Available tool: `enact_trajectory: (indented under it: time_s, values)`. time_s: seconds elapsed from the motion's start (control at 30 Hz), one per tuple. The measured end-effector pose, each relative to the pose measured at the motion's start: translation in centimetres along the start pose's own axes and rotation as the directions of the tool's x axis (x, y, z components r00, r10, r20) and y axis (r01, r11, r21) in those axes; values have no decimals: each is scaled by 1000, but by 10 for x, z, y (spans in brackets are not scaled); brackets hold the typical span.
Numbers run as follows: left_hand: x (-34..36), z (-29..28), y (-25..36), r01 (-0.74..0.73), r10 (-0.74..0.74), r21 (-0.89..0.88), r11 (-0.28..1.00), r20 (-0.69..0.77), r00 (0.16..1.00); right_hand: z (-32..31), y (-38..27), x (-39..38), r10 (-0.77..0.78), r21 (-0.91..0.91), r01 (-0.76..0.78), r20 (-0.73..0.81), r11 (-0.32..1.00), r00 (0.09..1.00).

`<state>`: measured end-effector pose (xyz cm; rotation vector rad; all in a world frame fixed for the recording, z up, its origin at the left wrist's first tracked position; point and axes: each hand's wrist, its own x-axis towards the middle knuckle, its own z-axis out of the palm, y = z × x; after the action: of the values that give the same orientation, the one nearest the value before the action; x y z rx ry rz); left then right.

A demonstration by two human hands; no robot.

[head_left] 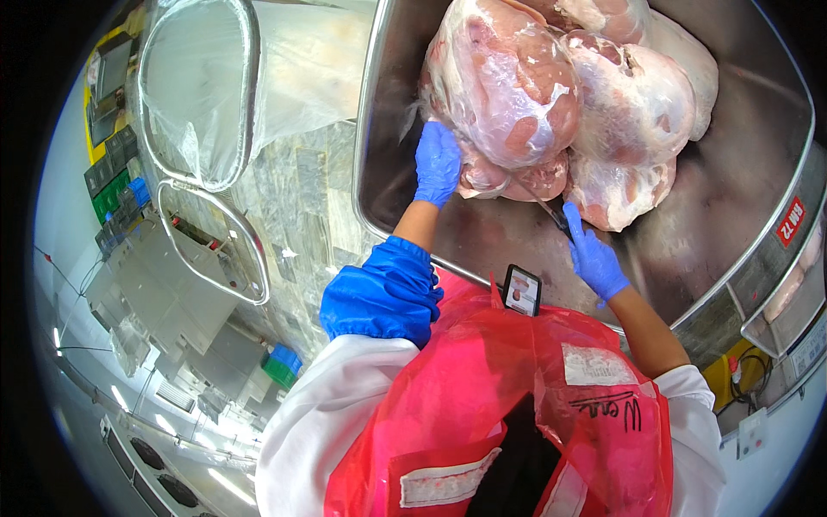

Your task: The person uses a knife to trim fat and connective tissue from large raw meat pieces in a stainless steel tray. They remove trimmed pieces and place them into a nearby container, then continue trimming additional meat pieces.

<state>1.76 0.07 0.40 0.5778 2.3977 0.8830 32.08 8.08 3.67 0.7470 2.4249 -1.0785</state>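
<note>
Large raw pieces of meat (525, 86) with pale fat and membrane are heaped in a deep steel bin (482, 246). My left hand (438, 164), in a blue glove, is closed at the left edge of a lower piece of meat (484, 178); its fingertips are partly hidden against the meat. In my blue-gloved right hand (596, 263) is a knife (558, 219) with a dark handle. Its thin blade points up and left, touching the lower meat beside a rounded piece (622, 188) on the right. The blade's tip is hard to make out.
Left of the bin, a metal hoop frame (255, 86) holds a clear plastic bag (202, 95), with another hoop (263, 276) nearer me. The tiled floor (323, 185) lies between. At right, another steel container (788, 297) holds meat. A small screen device (521, 290) hangs at my chest.
</note>
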Motion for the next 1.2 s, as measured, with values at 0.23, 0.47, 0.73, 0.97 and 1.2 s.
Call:
enact_trajectory:
  time_s: [0.23, 0.47, 0.73, 0.97, 1.2]
  values:
    - [1, 4, -8, 1, -2, -25, 1000, -24, 1000, -46, -19, 7, 5, 37, -10, 123, 999, 992]
    - [0, 5, -3, 28, -30, -18, 999, -87, 996, -155, -93, 19, -5, 166, -43, 278, 985, 960]
    - [4, 8, -7, 39, -42, -54, 998, -55, 998, -201, -134, 25, 57, 135, -117, 385, 984, 921]
    - [2, 4, -6, 58, -60, -117, 991, -12, 998, -177, -141, 4, 179, 222, -287, 408, 932, 895]
    - [3, 8, -13, 52, -51, -101, 993, 7, 999, -125, -134, -16, 126, 155, -152, 168, 976, 978]
